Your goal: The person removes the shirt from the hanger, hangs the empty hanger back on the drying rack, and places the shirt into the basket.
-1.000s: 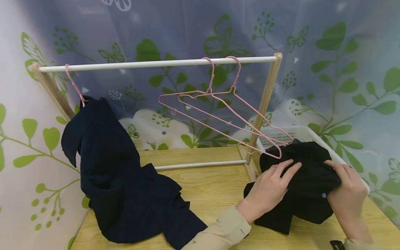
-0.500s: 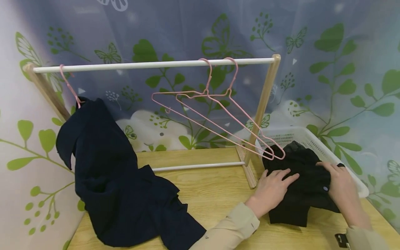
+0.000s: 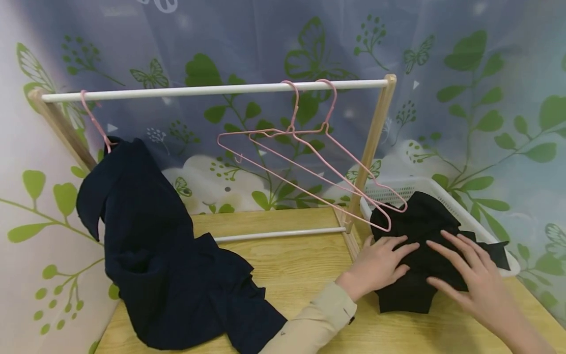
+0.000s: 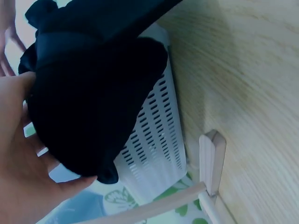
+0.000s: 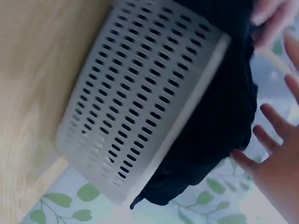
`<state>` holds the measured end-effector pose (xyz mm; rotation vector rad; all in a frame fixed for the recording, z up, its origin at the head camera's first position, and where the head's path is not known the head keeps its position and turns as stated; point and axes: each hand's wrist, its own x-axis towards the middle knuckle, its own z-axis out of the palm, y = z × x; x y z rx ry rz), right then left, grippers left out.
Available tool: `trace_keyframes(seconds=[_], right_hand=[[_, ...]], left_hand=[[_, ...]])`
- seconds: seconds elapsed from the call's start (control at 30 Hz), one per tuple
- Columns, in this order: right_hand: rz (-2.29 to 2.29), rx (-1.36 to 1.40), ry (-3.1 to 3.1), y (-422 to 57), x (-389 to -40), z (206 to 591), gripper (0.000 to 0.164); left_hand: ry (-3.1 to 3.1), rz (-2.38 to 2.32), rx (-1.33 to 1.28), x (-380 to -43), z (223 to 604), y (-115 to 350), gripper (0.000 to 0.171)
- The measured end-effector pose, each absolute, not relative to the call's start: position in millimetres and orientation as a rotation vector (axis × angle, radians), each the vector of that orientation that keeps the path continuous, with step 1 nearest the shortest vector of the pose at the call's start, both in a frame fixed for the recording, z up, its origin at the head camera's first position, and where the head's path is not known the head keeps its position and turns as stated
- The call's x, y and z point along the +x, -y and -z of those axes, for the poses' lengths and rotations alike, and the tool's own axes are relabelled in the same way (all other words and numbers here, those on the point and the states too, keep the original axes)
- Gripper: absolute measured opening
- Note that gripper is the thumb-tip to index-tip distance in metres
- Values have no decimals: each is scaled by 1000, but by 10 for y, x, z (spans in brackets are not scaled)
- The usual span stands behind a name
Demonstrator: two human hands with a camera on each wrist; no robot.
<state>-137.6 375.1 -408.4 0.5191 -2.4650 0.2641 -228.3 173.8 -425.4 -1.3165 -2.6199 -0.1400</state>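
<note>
A black garment (image 3: 420, 246) lies bunched over the white basket (image 3: 470, 219), with part of it hanging down over the near side. My left hand (image 3: 378, 265) rests on the garment's left part with fingers spread; in the left wrist view that hand (image 4: 28, 154) borders the dark cloth (image 4: 93, 102). Over the right part is my right hand (image 3: 477, 280), fingers spread and straight. The right wrist view has the right hand (image 5: 278, 154) beside the cloth, fingertips right at its edge, and the basket's slotted wall (image 5: 131, 93) facing the camera.
A wooden rack with a white rail (image 3: 199, 91) stands on the wooden table (image 3: 283, 275). Two pink hangers (image 3: 292, 130) hang at its right, their lower corners overlapping the garment in view. A dark navy garment (image 3: 146, 236) hangs from another hanger (image 3: 95, 123) at left.
The black garment has moved away from me into the basket and spread out, with a corner over its right rim. My right hand has let go of the cloth and its fingers have straightened.
</note>
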Motion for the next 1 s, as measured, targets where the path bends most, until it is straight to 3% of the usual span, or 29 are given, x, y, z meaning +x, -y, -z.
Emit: trace_keyframes(seconds=[0.13, 0.47, 0.87, 1.0], right_hand=[[-118, 622, 2453, -3673, -1376, 4207, 71], [-193, 659, 2347, -3730, -1437, 4291, 33], [-86, 514, 2284, -3859, -1763, 4149, 63], [-42, 422, 2421, -3917, -1913, 4105, 30]], left_hand=[[2641, 193, -1331, -2292, 4224, -1658, 55], [2537, 173, -1402, -2264, 4223, -1573, 46], [2454, 233, -1380, -2242, 4163, -1557, 48], [2452, 225, -1339, -2238, 4175, -1549, 52]])
